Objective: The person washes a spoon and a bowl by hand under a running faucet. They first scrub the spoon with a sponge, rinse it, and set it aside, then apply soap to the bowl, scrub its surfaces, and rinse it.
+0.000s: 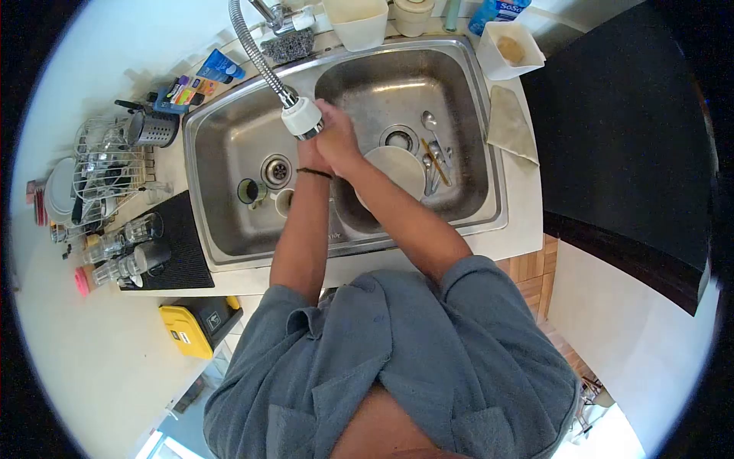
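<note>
Both of my hands are together under the white faucet head [302, 118], over the divider of the double steel sink [229, 145]. My right hand [336, 141] lies against my left hand [312, 157], which is partly covered by it and by the faucet head. The fingers of both are blurred or hidden, and no held object shows. Below and right of them, a white plate [397, 170] lies in the right basin beside several spoons [430, 121]. A glass [248, 191] and a white cup [283, 201] are in the left basin.
At left stand a dish rack [115, 164] and several glasses [145, 228] on a black mat [187, 245]. White containers [355, 23] line the back edge. A folded cloth [511, 126] lies right of the sink. A yellow-lidded bin [186, 330] is below the counter.
</note>
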Demonstrator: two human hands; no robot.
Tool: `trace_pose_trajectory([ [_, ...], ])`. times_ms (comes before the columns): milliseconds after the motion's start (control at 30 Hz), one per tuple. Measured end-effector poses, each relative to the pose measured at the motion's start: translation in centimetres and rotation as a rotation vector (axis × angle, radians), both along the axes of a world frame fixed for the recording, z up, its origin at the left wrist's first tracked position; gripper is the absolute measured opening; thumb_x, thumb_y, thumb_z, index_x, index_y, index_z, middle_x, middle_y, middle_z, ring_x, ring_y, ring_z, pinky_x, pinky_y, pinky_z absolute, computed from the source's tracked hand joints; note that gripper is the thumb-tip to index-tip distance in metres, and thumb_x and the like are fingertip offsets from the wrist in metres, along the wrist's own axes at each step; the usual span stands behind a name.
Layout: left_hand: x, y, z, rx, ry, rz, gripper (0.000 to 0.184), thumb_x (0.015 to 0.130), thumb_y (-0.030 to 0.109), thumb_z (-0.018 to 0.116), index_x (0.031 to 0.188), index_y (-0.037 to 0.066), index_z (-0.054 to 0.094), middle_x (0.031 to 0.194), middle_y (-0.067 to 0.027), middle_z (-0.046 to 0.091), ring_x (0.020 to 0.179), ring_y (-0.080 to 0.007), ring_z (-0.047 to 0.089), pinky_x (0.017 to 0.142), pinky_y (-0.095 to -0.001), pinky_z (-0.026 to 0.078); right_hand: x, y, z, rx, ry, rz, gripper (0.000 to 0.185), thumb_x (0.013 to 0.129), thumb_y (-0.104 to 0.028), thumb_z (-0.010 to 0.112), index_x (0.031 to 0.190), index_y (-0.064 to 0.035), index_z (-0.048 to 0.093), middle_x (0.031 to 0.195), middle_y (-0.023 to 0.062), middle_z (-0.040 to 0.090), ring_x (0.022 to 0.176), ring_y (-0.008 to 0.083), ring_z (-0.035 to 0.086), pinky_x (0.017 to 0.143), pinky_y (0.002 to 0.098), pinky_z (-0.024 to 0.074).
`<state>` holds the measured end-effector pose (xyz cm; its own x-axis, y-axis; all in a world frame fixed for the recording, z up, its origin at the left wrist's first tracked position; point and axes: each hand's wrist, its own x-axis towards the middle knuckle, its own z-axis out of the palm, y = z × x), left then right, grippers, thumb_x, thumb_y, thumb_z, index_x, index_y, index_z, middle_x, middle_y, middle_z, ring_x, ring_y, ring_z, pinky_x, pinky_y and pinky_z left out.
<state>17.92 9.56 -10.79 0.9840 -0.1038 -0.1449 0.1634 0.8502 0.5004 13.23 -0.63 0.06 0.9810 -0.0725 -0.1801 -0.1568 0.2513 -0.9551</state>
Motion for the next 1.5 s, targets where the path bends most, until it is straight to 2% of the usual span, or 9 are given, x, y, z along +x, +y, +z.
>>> trace_pose_trajectory([
  [167,-2.0,-2.8,5.0,0.090,0.068,0.018,0.035,0.096,0.033,0.048,0.115,0.005,0.056,0.107,-0.0096,0.063,0.096,-0.0229,0.061,0.086,-0.0366,0.049,2.4,0.2,-1.4,1.055,0.315,-0.184,0.030,0.095,-0.020,0.046,0.101,0.0032,0.064,0.100,0.0112,0.066,0.093,0.0235,0.061,0.084,0.0362,0.0465],
  [267,-0.2,0.9,4.4,-0.227,-0.165,-0.193,0.035,0.096,0.026,0.046,0.122,0.003,0.050,0.112,-0.0136,0.060,0.103,-0.0256,0.058,0.091,-0.0371,0.047,1.0,1.3,-0.9,0.700,0.320,-0.088,0.026,0.092,-0.017,0.049,0.102,0.0034,0.063,0.097,0.0132,0.065,0.096,0.0272,0.061,0.084,0.0370,0.0467],
  [400,-3.6,-3.7,6.4,0.707,-0.044,0.167,0.030,0.097,0.018,0.045,0.122,0.004,0.052,0.122,-0.0087,0.058,0.107,-0.0191,0.058,0.091,-0.0343,0.047,2.3,1.5,-4.4,-0.553,-0.113,-0.122,0.029,0.083,-0.010,0.052,0.107,0.0039,0.060,0.097,0.0239,0.062,0.097,0.0353,0.061,0.081,0.0430,0.0469],
  [500,-5.0,-4.8,7.1,1.014,0.089,0.030,0.031,0.100,0.027,0.038,0.122,0.008,0.051,0.110,-0.0047,0.060,0.100,-0.0190,0.059,0.085,-0.0312,0.047,6.3,-0.6,-7.0,-0.167,0.206,0.167,0.031,0.082,-0.007,0.050,0.110,0.0038,0.058,0.108,0.0274,0.058,0.100,0.0333,0.060,0.082,0.0445,0.0464],
  [833,-2.8,-3.3,3.3,0.034,0.180,-0.039,0.040,0.096,0.036,0.049,0.126,0.010,0.049,0.117,-0.0015,0.057,0.103,-0.0182,0.056,0.088,-0.0344,0.046,2.2,1.3,-6.6,-0.313,-0.202,-0.022,0.047,0.092,-0.028,0.047,0.128,0.0034,0.049,0.132,0.0227,0.049,0.125,0.0328,0.045,0.106,0.0378,0.0304],
  [900,-5.8,-5.9,7.7,0.936,-0.246,0.136,0.039,0.096,0.035,0.049,0.126,0.010,0.049,0.118,-0.0021,0.056,0.105,-0.0179,0.056,0.091,-0.0344,0.044,4.4,-0.7,-4.5,-0.110,-0.026,-0.066,0.053,0.095,-0.033,0.045,0.131,0.0048,0.044,0.135,0.0232,0.046,0.128,0.0325,0.042,0.108,0.0377,0.0272],
  [933,-6.0,-6.2,7.9,0.603,-0.014,0.022,0.038,0.096,0.034,0.050,0.126,0.010,0.049,0.119,-0.0023,0.056,0.105,-0.0177,0.056,0.092,-0.0340,0.044,5.1,-1.3,-3.8,-0.009,0.061,-0.087,0.056,0.096,-0.036,0.044,0.133,0.0055,0.042,0.136,0.0235,0.045,0.129,0.0323,0.040,0.109,0.0376,0.0256],
  [1233,-2.0,-3.8,10.0,0.072,-0.025,0.044,0.030,0.098,0.025,0.044,0.121,0.007,0.050,0.121,-0.0093,0.055,0.107,-0.0211,0.057,0.092,-0.0369,0.046,1.7,0.2,-0.5,0.613,0.117,-0.147,0.036,0.098,-0.031,0.046,0.111,-0.0016,0.061,0.104,0.0070,0.064,0.093,0.0156,0.060,0.085,0.0309,0.0465],
  [1500,-3.8,-4.5,7.7,0.439,0.136,0.298,0.027,0.100,0.026,0.044,0.110,0.006,0.058,0.097,-0.0006,0.062,0.085,-0.0096,0.059,0.075,-0.0259,0.049,0.9,-0.1,-2.1,0.764,0.274,-0.075,0.024,0.097,-0.024,0.050,0.104,-0.0030,0.061,0.095,0.0061,0.064,0.082,0.0173,0.062,0.074,0.0321,0.0512],
])
